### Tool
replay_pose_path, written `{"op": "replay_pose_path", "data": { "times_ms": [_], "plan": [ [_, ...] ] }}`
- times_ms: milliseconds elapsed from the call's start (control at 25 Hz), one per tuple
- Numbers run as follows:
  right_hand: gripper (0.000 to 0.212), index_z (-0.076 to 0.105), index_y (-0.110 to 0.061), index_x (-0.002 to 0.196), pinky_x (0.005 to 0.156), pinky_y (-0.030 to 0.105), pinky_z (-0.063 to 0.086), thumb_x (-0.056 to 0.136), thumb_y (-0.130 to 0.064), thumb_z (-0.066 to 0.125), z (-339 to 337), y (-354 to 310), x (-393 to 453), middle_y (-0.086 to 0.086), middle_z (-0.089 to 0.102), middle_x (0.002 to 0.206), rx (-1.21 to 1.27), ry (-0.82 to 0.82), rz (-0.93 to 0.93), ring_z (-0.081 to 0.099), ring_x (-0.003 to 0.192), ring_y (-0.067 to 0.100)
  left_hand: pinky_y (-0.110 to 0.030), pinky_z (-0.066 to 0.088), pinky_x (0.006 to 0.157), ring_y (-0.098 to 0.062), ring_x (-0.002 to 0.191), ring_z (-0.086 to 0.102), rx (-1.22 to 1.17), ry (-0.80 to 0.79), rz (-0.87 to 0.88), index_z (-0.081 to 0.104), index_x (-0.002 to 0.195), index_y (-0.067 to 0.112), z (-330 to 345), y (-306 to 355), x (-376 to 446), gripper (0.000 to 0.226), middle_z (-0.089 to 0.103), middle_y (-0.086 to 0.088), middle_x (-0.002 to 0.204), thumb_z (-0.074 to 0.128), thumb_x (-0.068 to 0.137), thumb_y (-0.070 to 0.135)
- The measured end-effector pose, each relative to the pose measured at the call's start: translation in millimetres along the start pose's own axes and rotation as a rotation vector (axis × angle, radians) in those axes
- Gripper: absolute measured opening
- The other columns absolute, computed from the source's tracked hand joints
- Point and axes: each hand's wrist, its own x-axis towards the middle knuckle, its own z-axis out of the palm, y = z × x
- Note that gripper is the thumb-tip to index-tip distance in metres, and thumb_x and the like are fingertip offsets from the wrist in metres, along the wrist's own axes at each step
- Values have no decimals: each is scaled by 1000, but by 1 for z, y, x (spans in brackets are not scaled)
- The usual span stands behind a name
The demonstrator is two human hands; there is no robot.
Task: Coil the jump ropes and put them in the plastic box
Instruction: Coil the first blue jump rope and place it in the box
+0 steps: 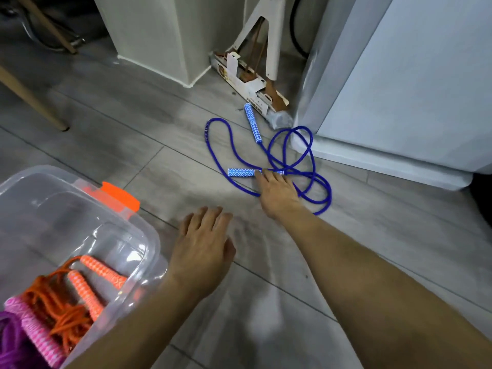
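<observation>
A blue jump rope (215,153) lies loose and tangled on the grey floor, one patterned handle (253,123) near the wall, the other handle (241,172) lying flat closer to me. My right hand (277,194) reaches out with fingers extended, its fingertips touching the nearer handle's rope end. My left hand (203,241) hovers open above the floor beside the clear plastic box (127,227). Inside the box lie a coiled orange rope (66,310) with orange handles and a pink-handled rope (34,331).
The box has an orange latch (121,195). A torn cardboard package (250,83) and a white stand leg (271,38) sit by the wall. A pale appliance (404,89) fills the right side. A wooden chair leg (32,99) stands at left.
</observation>
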Motion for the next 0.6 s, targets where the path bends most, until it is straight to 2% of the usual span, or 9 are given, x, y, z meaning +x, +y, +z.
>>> {"op": "replay_pose_path", "data": {
  "times_ms": [120, 200, 280, 360, 480, 600],
  "plan": [
    [69, 18, -19, 156, 121, 55, 17, 95, -17, 49, 0, 7, 32, 7, 26, 160, -56, -97, 31, 24, 148, 29, -47, 32, 111, -30, 136, 43, 1, -38, -13, 52, 134, 24, 4, -5, -5, 49, 52, -2, 143, 61, 87, 33],
    [62, 24, -21, 154, 116, 61, 20, 97, -19, 49, 1, 14, 42, 9, 33, 154, -37, -181, 70, 31, 143, 34, -47, 32, 111, -29, 138, 41, -12, -60, -22, 51, 136, 24, 5, -6, -5, 50, 50, -2, 145, 61, 87, 32],
    [54, 34, -22, 148, 110, 64, 27, 97, -15, 51, 8, 17, 36, 9, 38, 146, -6, -183, 71, 39, 136, 37, -47, 33, 111, -30, 139, 41, -15, -80, -13, 52, 135, 23, 7, -3, -5, 50, 50, -2, 145, 61, 87, 31],
    [48, 42, -22, 141, 104, 61, 35, 96, -12, 52, 21, 14, 13, 9, 43, 138, -18, -97, 46, 46, 127, 38, -46, 33, 110, -30, 138, 41, -18, -99, 7, 52, 135, 22, 10, 3, -6, 49, 50, -3, 145, 61, 88, 32],
    [35, 51, -20, 132, 97, 52, 42, 97, -17, 50, 50, 16, -40, 9, 50, 131, 18, 24, 67, 54, 115, 38, -44, 34, 110, -28, 136, 43, -60, -122, 36, 53, 135, 19, 15, 14, -9, 48, 51, -4, 144, 57, 89, 31],
    [35, 54, -18, 130, 93, 46, 44, 96, -22, 52, 76, 23, -109, 8, 51, 132, 129, -10, 69, 53, 115, 37, -43, 37, 104, -26, 127, 49, -106, -143, 52, 56, 130, 19, 25, 29, -20, 49, 55, -1, 137, 49, 84, 32]
  ]
}}
